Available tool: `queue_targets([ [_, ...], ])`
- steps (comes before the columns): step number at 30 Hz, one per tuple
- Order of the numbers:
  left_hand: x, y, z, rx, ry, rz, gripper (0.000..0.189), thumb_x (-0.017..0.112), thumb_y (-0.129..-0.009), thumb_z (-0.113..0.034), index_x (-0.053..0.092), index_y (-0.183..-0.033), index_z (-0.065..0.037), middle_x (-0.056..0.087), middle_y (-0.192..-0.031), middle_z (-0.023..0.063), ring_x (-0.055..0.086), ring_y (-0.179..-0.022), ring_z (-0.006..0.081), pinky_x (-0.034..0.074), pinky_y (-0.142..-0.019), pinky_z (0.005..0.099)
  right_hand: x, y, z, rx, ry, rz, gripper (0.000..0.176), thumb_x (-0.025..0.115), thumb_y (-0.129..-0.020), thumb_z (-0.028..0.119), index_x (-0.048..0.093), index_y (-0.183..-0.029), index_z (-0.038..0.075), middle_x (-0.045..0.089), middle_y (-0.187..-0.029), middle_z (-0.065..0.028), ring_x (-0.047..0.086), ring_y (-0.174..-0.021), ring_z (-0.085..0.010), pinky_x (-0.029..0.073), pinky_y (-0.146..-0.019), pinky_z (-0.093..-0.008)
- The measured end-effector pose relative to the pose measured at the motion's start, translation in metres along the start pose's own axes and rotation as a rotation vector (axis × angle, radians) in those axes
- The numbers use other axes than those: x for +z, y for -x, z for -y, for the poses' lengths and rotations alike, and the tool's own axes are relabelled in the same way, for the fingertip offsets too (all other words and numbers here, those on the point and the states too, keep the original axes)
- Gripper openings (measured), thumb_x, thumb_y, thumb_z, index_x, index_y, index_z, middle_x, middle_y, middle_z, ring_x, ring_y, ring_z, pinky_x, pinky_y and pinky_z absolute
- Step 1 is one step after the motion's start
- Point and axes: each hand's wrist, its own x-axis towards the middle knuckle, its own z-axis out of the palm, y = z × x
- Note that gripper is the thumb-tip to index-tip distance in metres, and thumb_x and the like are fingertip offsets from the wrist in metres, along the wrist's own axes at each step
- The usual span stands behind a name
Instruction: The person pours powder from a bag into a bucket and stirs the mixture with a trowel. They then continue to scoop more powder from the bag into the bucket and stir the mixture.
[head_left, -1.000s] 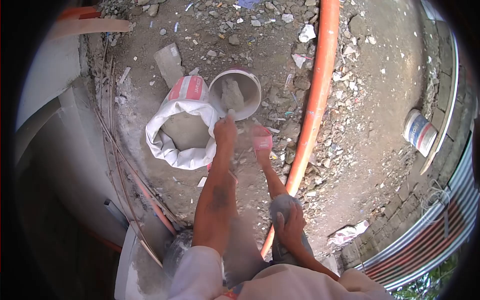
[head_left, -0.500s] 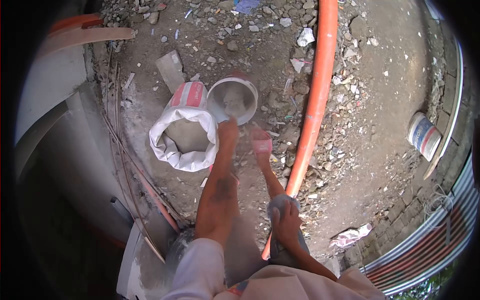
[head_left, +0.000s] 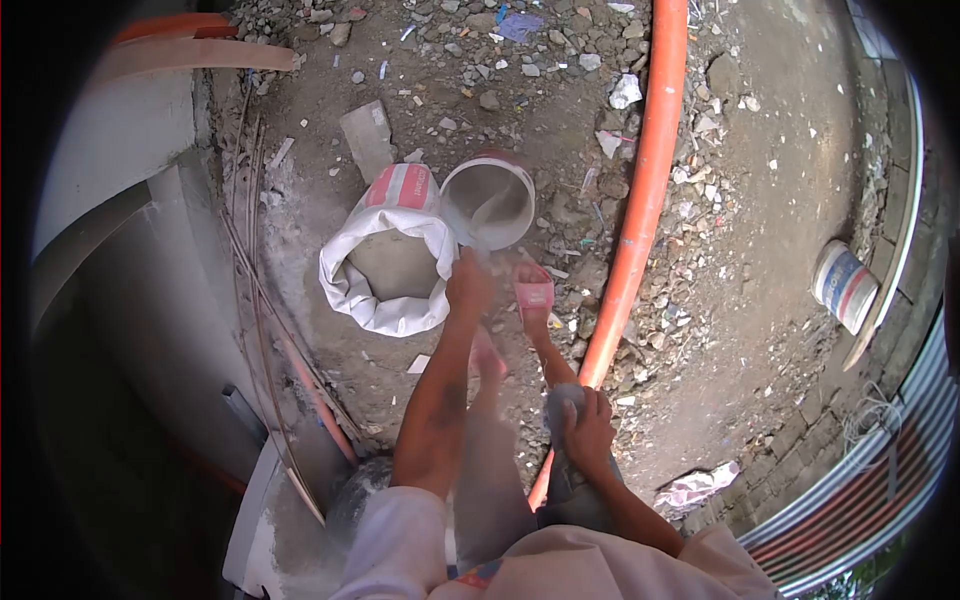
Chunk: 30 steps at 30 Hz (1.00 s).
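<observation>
My left hand [head_left: 470,287] is closed just in front of the round bucket [head_left: 532,212]. Whatever it grips is blurred; a pale grey shape shows between hand and bucket rim. Inside the bucket lies grey powder [head_left: 485,195]. Left of it stands a white and red sack [head_left: 340,302], its top rolled down, with grey powder [head_left: 395,265] inside. My right hand [head_left: 590,428] rests on my right knee [head_left: 563,405], fingers laid over it and holding nothing.
A long orange pipe [head_left: 632,230] runs along the right of my foot in a pink slipper [head_left: 535,292]. Rubble covers the ground. Thin rods [head_left: 262,290] lie by the left wall. A flat block [head_left: 367,138] lies behind the sack; another bucket [head_left: 845,285] is far right.
My left hand has drawn back slightly from the bucket toward me. The powder surface in the bucket looks different. The view has shifted a little; my right hand stays on the knee.
</observation>
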Motion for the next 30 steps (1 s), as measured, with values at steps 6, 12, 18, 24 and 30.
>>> queue_targets([
  [6, -0.04, 0.055, 0.023, 0.084, 0.291, -0.083, 0.033, 0.059, -0.087, -0.018, 0.045, -0.11, 0.001, 0.059, -0.095, 0.03, 0.057, -0.093, 0.0485, 0.044, -0.076, 0.0495, 0.011, 0.01, 0.011, -0.078, 0.087, 0.023, 0.048, 0.048, -0.092, 0.037, 0.043, -0.128, 0.005, 0.044, -0.127, -0.0243, 0.048, -0.113, -0.0446, 0.042, -0.09, -0.0536],
  [12, -0.118, 0.126, 0.069, -0.257, 0.334, -0.023, 0.031, 0.054, -0.088, -0.017, 0.044, -0.112, 0.0, 0.06, -0.093, 0.0263, 0.061, -0.089, 0.0423, 0.045, -0.074, 0.051, 0.024, 0.031, 0.044, 0.018, 0.039, 0.132, 0.048, 0.047, -0.092, 0.039, 0.043, -0.127, 0.006, 0.045, -0.124, -0.0244, 0.048, -0.112, -0.0453, 0.042, -0.09, -0.0535],
  [18, -0.14, 0.081, 0.173, -0.105, -0.303, -0.065, 0.028, 0.051, -0.087, -0.012, 0.046, -0.112, 0.0, 0.058, -0.096, 0.0306, 0.061, -0.085, 0.0469, 0.048, -0.075, 0.0524, 0.071, 0.047, 0.004, -0.003, 0.22, -0.031, 0.05, 0.043, -0.094, 0.042, 0.043, -0.126, 0.005, 0.042, -0.129, -0.0251, 0.045, -0.116, -0.0453, 0.04, -0.093, -0.0539],
  [24, -0.12, -0.02, 0.184, -0.009, -0.353, -0.104, 0.026, 0.048, -0.085, -0.009, 0.049, -0.108, 0.003, 0.061, -0.095, 0.0292, 0.062, -0.088, 0.0451, 0.05, -0.078, 0.0504, 0.097, 0.06, -0.013, -0.028, 0.181, -0.013, 0.05, 0.043, -0.095, 0.04, 0.043, -0.127, 0.002, 0.042, -0.13, -0.0268, 0.043, -0.118, -0.0462, 0.038, -0.095, -0.0533],
  [30, -0.086, -0.012, 0.176, -0.05, -0.234, -0.042, 0.033, 0.052, -0.085, -0.015, 0.05, -0.113, 0.002, 0.063, -0.097, 0.0261, 0.063, -0.09, 0.0444, 0.049, -0.08, 0.0513, 0.105, 0.064, -0.004, 0.013, 0.195, -0.051, 0.049, 0.043, -0.095, 0.039, 0.046, -0.122, -0.002, 0.044, -0.127, -0.0283, 0.043, -0.118, -0.0464, 0.038, -0.095, -0.0526],
])
